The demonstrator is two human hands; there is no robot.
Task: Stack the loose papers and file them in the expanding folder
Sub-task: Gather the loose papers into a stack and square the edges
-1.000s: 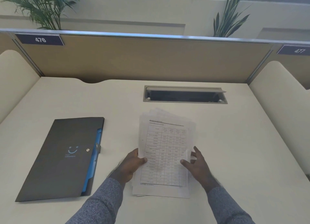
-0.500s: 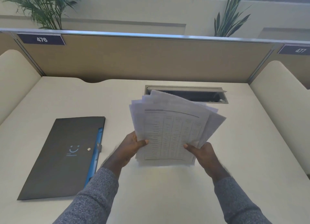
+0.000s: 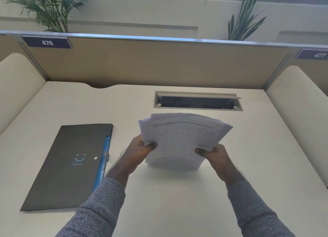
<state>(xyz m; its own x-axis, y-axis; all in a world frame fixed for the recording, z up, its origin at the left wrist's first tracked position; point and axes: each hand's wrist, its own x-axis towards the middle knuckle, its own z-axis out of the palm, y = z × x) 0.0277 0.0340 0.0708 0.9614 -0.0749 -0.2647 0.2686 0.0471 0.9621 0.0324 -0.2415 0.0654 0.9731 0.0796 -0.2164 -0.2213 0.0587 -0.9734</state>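
A bundle of white papers [image 3: 182, 141] with a printed table on the top sheet stands nearly upright in front of me, its lower edge on or just above the desk. The sheets are fanned unevenly at the top. My left hand [image 3: 140, 152] grips the bundle's left edge and my right hand [image 3: 213, 154] grips its right edge. A dark grey expanding folder [image 3: 71, 165] with a blue inner edge and a snap button lies flat and closed on the desk to the left, apart from my hands.
The cream desk [image 3: 177, 192] is walled by a tan partition [image 3: 159, 63] at the back and padded side panels. An open cable tray slot [image 3: 197, 102] sits just behind the papers. Plants stand beyond the partition.
The papers lay flat on the desk a second ago. Both hands have lifted them upright, and the fanned sheets have drawn closer together since half a second ago.
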